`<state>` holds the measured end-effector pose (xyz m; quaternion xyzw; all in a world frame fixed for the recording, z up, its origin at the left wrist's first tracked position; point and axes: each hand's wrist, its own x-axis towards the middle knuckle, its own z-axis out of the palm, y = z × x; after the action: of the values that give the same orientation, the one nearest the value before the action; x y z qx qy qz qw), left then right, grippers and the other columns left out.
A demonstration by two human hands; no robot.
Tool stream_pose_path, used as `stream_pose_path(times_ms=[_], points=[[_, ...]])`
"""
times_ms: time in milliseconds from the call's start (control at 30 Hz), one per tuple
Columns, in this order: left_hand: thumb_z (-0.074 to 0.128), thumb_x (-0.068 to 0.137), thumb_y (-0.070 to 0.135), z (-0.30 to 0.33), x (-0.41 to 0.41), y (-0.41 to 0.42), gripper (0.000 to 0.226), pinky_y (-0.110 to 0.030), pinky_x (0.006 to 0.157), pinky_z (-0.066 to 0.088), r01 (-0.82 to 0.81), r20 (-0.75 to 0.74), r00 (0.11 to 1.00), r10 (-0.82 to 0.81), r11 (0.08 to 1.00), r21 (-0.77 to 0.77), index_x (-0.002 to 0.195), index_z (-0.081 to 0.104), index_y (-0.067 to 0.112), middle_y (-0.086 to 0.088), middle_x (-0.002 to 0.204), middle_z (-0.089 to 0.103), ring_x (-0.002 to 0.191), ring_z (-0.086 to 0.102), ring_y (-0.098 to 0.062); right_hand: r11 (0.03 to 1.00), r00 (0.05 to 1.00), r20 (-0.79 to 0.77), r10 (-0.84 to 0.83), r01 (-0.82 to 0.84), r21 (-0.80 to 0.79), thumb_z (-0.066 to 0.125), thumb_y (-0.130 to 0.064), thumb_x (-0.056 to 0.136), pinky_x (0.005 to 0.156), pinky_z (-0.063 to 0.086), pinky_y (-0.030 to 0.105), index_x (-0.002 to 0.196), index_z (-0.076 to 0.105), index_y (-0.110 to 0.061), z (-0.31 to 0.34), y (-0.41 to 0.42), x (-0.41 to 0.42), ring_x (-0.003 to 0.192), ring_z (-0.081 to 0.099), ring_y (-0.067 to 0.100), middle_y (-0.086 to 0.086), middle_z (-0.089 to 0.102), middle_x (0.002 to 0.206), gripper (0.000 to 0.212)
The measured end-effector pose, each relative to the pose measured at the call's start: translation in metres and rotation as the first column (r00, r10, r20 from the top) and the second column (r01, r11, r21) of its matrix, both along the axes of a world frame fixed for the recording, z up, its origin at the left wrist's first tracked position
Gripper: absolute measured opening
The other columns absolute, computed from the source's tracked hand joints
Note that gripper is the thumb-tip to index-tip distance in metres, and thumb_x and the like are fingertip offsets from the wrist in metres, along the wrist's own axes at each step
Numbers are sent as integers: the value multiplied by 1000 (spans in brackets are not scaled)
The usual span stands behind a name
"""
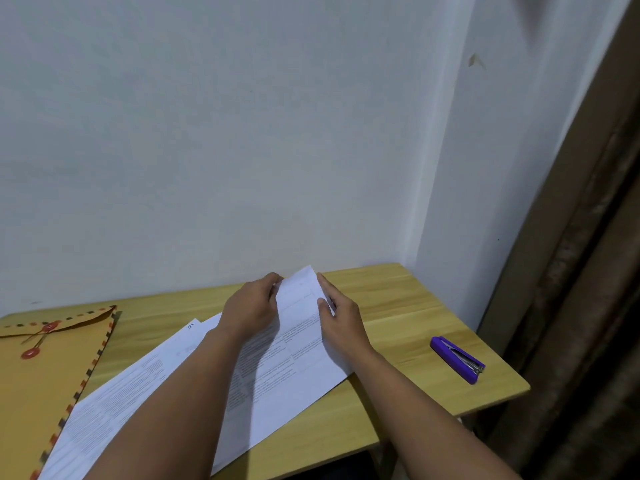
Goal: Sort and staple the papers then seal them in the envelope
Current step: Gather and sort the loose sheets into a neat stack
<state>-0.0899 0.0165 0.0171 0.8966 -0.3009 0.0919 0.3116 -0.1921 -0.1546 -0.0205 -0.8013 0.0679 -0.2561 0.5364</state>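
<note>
Papers (263, 368) lie fanned across the wooden table (398, 306), and we have both hands on the far end of the top sheet (301, 299), which lifts off the pile there. Our left hand (249, 306) curls its fingers round the sheet's left edge, thumb side toward us; our right hand (341, 313) pinches the right edge, thumb on top of the page and the other fingers behind it. The two hands sit close together with only the narrow end of the sheet between them. Under our left forearm another sheet (145, 372) sticks out, with a handwritten mark near its far corner. Well to the left of the left hand rests the tan envelope (45, 375) with red string buttons, its flap down. To the right of the right hand, apart from the pile and nearer the table edge, lies the purple stapler (457, 359).
</note>
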Motion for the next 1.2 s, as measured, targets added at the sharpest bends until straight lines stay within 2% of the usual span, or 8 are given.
stream_pose_path(times_ms=[200, 367, 433, 600, 767, 867, 1000, 1200], points=[[44, 98, 21, 10, -2, 4, 33, -28, 60, 40, 74, 14, 997, -73, 995, -69, 122, 61, 36, 20, 76, 64, 69, 56, -4, 997, 999, 15, 42, -43, 64, 48, -7, 109, 117, 37, 15, 155, 51, -20, 5, 6, 2, 147, 43, 1, -7, 51, 158, 47], [48, 98, 20, 12, 2, 10, 20, -34, 62, 48, 52, 45, 998, -48, 994, -92, 109, 62, 30, 14, 68, 63, 67, 57, -9, 991, 998, 15, 57, -59, 120, 50, -7, 109, 112, 38, 9, 153, 52, -20, 9, 11, 0, 145, 45, 1, -9, 52, 156, 46], [49, 98, 19, 13, 2, 12, 22, -33, 61, 46, 55, 63, 997, -49, 993, -101, 112, 63, 30, 16, 65, 61, 65, 56, -7, 988, 998, 21, 62, -64, 141, 50, -6, 109, 111, 38, 8, 153, 53, -20, 12, 14, 0, 144, 45, -1, -11, 52, 155, 46], [51, 98, 19, 14, 1, 27, 43, -33, 63, 49, 57, 186, 981, -48, 997, -45, 136, 58, 39, 14, 78, 58, 75, 55, -8, 962, 996, 14, 85, -86, 258, 52, -6, 109, 115, 45, 25, 151, 56, -26, 17, 24, 5, 140, 54, 4, -12, 57, 152, 46], [48, 103, 34, 17, 5, 53, 34, -33, 56, 46, 3, 245, 969, 5, 999, -35, 134, 59, 44, 8, 73, 52, 68, 52, -14, 946, 997, -19, 81, -71, 315, 54, -4, 108, 101, 56, 23, 144, 62, -32, 27, 32, 13, 120, 67, -1, -11, 67, 139, 47], [44, 103, 38, 22, 7, 69, 34, -32, 57, 46, -28, 265, 964, 32, 999, -20, 133, 59, 46, 7, 72, 52, 69, 53, -15, 944, 993, -45, 105, -86, 319, 55, -5, 107, 103, 58, 36, 132, 65, -48, 35, 44, 19, 122, 68, 10, -8, 69, 138, 51], [37, 96, 39, 31, 6, 94, 42, -31, 58, 44, -40, 262, 964, 42, 999, -14, 133, 57, 47, 8, 75, 55, 72, 55, -15, 933, 987, -51, 155, -129, 336, 54, -4, 107, 77, 59, 22, 140, 65, -34, 48, 62, 25, 94, 74, 4, -9, 75, 123, 46], [48, 100, 27, 48, 10, 140, 39, -35, 69, 49, -65, 227, 972, 63, 998, 1, 135, 60, 39, 13, 75, 55, 77, 54, -15, 931, 971, -76, 225, -191, 310, 56, -7, 106, 73, 57, 21, 136, 68, -37, 63, 97, 42, 89, 72, 3, -8, 77, 121, 44]])
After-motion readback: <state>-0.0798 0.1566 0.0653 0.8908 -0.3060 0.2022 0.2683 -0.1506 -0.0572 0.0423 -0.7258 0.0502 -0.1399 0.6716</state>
